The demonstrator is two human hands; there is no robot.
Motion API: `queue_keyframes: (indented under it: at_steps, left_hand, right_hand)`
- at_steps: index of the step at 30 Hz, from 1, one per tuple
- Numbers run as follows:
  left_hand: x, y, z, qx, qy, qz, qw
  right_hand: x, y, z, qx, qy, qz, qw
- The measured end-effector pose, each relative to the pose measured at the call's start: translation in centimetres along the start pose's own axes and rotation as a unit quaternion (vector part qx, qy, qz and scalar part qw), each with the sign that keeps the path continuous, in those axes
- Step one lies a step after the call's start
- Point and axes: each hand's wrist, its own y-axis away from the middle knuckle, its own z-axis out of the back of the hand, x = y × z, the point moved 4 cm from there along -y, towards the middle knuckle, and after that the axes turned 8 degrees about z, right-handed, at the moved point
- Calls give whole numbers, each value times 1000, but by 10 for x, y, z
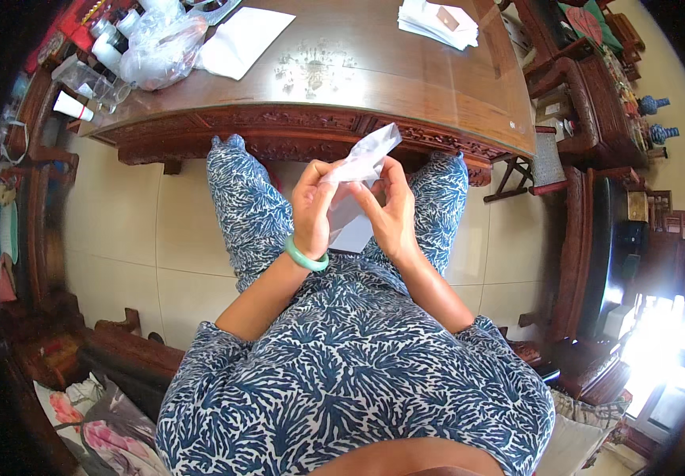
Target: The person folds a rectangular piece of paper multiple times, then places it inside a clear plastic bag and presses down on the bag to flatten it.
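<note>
A clear, crinkled plastic bag [376,151] is held up in front of my body, between my knees. My left hand [313,205], with a pale green bangle on the wrist, pinches its left side near the top. On the other side my right hand [391,213] grips the bag with thumb and fingers. The upper part of the bag sticks up and leans to the right above my fingers. Below the hands shows a flat, whitish piece [352,236]; I cannot tell whether it is inside the bag.
A carved wooden table [390,95] with a glossy top stands ahead. On it lie a white sheet [247,40], a stack of white papers [437,24] with a small brown piece on top, and a filled plastic bag [164,55] beside bottles. A stool [548,159] stands at right.
</note>
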Motion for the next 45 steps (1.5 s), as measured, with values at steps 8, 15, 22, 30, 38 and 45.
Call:
queue_keyframes:
  at_steps: [8, 15, 22, 30, 38, 45]
  left_hand:
    - [-2, -1, -9, -4, -144, -64, 988]
    - [-1, -13, 24, -48, -221, -72, 971]
    - [-16, -44, 16, 1, -82, -31, 996]
    - [-27, -60, 3, 12, -104, -9, 994]
    - [-20, -53, -2, 42, -45, -9, 998]
    - [-16, -42, -10, 78, -153, 11, 985]
  right_hand:
    - [-9, -4, 5, -38, -37, 20, 998]
    - [-10, -16, 27, -60, -126, -13, 990]
    - [-28, -41, 54, -91, -234, -19, 968]
    - [-25, -60, 76, -105, -255, 18, 961]
    - [-40, -45, 91, -99, -374, 43, 921]
    - [-44, -30, 99, -147, -306, 80, 937]
